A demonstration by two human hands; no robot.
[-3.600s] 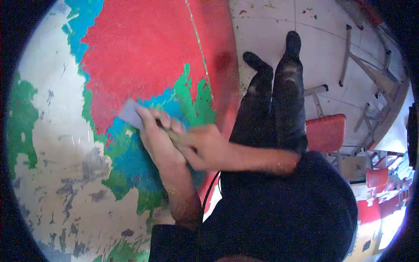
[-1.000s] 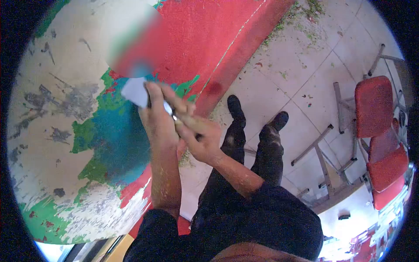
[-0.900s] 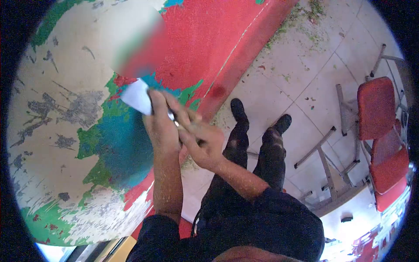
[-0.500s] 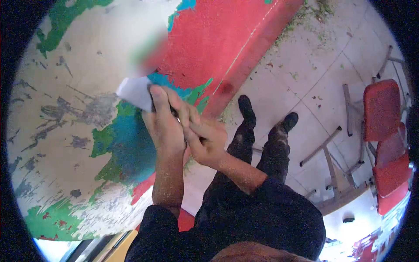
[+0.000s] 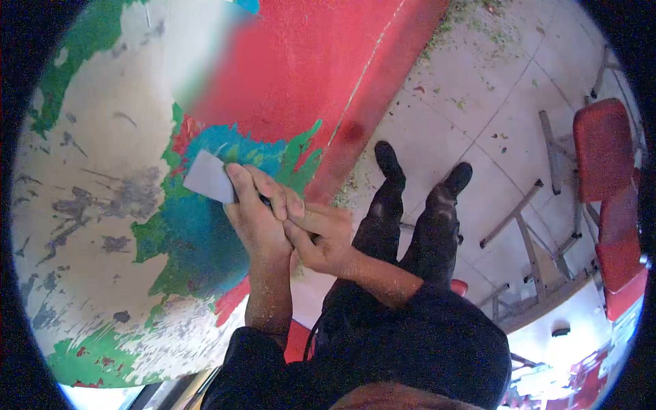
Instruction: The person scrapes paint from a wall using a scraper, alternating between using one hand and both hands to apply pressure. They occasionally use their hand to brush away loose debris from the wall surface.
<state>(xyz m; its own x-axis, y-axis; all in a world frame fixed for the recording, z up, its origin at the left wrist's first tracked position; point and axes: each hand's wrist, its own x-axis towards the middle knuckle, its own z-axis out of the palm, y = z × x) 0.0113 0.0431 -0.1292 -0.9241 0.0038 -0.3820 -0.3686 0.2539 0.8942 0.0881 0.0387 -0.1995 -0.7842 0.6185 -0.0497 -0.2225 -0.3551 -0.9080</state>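
A scraper with a wide, pale flat blade (image 5: 208, 178) lies against the painted surface (image 5: 89, 164), over a teal patch (image 5: 198, 232) edged in green. My left hand (image 5: 256, 215) is wrapped round its handle just behind the blade, thumb and fingers closed. Against it, my right hand (image 5: 324, 236) is closed round the rear of the handle, its fingers touching my left hand. Most of the handle is hidden by the fingers. Around the blade the surface shows cream, green, teal and red layers with ragged edges.
The surface's red border (image 5: 342, 137) runs diagonally beside a tiled floor (image 5: 471, 109) with scattered flakes (image 5: 471, 27). My legs and dark shoes (image 5: 388, 160) are below. At the right are red chairs (image 5: 603, 147) with metal legs and a pale tabletop (image 5: 567, 328).
The scraper and both hands have moved down in the view, towards my body, uncovering more teal above the blade. The view has shifted a little. Both hands keep their hold.
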